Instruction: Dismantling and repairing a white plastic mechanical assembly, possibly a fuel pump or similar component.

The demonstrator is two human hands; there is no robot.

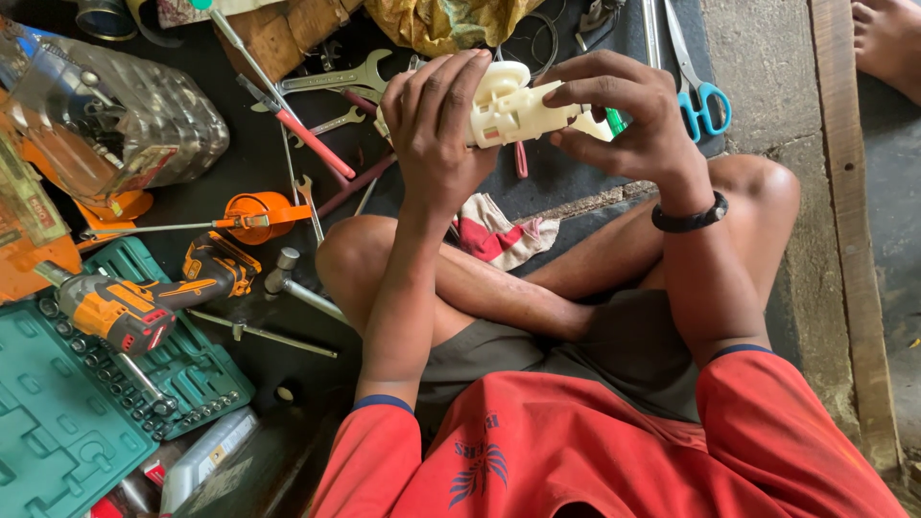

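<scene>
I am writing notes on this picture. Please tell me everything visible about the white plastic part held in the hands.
The white plastic part looks like cream-coloured moulded plastic, blocky, with ribs and a rounded end. It is held lengthwise above the dark mat. The left hand wraps its left side; the right hand pinches its right end. Its underside is hidden.

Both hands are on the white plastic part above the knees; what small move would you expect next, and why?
Probably a slight turn of the white plastic part between the hands to bring another face into view. The left hand wraps one end and the right hand pinches the other with its fingertips, neither holds a tool, and the wrenches lie untouched on the dark mat.
</scene>
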